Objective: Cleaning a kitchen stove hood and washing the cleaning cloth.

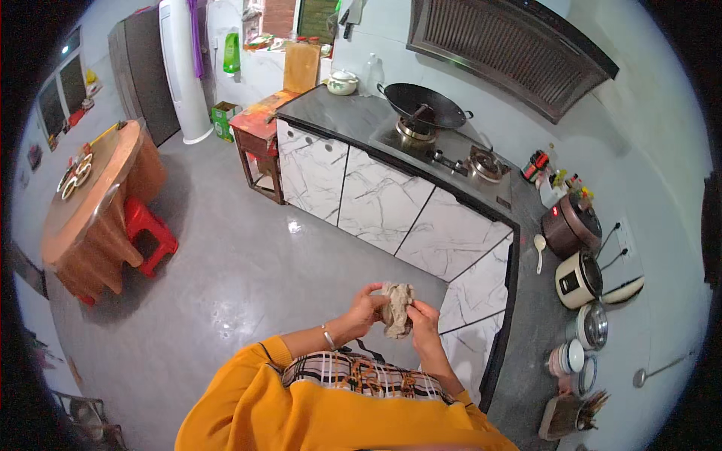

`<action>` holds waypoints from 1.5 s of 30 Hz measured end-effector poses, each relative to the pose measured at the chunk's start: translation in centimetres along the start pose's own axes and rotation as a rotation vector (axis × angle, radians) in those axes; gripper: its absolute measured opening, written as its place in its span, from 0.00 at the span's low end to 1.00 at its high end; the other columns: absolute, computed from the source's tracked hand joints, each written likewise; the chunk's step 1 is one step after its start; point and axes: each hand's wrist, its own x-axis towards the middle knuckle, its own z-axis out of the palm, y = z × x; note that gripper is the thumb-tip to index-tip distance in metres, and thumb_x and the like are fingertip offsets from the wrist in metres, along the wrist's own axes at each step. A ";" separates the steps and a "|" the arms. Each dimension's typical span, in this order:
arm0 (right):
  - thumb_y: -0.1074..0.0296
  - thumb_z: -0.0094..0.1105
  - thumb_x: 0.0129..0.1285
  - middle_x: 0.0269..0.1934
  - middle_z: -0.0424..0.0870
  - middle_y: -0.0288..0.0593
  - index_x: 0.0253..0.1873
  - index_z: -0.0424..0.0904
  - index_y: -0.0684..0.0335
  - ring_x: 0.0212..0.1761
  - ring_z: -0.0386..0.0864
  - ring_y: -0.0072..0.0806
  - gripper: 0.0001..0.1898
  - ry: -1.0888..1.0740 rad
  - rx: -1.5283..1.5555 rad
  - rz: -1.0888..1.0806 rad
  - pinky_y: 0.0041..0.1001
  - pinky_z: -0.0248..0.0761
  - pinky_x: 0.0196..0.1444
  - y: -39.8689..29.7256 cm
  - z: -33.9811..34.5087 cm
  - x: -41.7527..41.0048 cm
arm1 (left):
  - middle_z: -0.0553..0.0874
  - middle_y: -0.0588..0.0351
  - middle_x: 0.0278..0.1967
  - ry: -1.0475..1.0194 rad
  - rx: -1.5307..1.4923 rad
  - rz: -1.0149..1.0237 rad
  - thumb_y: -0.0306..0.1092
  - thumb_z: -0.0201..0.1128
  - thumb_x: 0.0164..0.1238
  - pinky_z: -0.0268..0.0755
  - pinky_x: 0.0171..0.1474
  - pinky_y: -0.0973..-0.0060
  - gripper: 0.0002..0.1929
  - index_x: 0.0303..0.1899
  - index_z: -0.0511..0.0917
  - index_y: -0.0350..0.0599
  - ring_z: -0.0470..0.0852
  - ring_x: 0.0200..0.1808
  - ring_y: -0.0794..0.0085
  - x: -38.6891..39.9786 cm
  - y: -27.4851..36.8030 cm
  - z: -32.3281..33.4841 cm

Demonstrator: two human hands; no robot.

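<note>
A crumpled greyish-beige cloth point(398, 311) is bunched up in front of my body, above the floor. My left hand point(366, 311) grips its left side, with the thumb lying on the folds. On the right side, my right hand point(423, 322) pinches the cloth between thumb and fingers. A silver bangle point(329, 337) circles my left wrist. Below my hands shows a plaid apron point(361, 372) over a mustard-yellow top.
A grey countertop point(527, 315) wraps the front and right, bearing a wok point(426, 107) on a gas stove point(389, 132), a pressure cooker point(572, 225), a rice cooker point(579, 280) and stacked bowls point(567, 358). Leftward stand a cloth-covered round table point(107, 191) and a red stool point(149, 234).
</note>
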 end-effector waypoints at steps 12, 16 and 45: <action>0.77 0.45 0.49 0.27 0.78 0.40 0.32 0.75 0.71 0.24 0.74 0.23 0.08 -0.004 0.177 -0.006 0.21 0.68 0.27 -2.8 7.8 16.6 | 0.80 0.57 0.37 -0.127 -0.093 0.066 0.24 0.55 0.52 0.72 0.45 0.69 0.12 0.41 0.74 0.39 0.79 0.39 0.70 9.7 12.4 -10.0; 0.78 0.44 0.49 0.27 0.78 0.41 0.33 0.75 0.73 0.24 0.75 0.24 0.09 -0.098 0.200 -0.077 0.21 0.69 0.28 -4.5 12.1 20.8 | 0.79 0.60 0.33 -0.131 -0.080 0.128 0.25 0.54 0.51 0.72 0.44 0.69 0.07 0.34 0.74 0.43 0.79 0.37 0.71 13.5 17.7 -12.8; 0.73 0.51 0.62 0.34 0.81 0.38 0.42 0.79 0.69 0.31 0.79 0.23 0.09 -0.188 -0.033 -0.156 0.22 0.74 0.34 -6.6 19.1 50.5 | 0.80 0.58 0.40 -0.115 -0.004 0.448 0.43 0.52 0.68 0.73 0.45 0.78 0.16 0.49 0.72 0.41 0.79 0.40 0.77 31.5 43.1 -13.7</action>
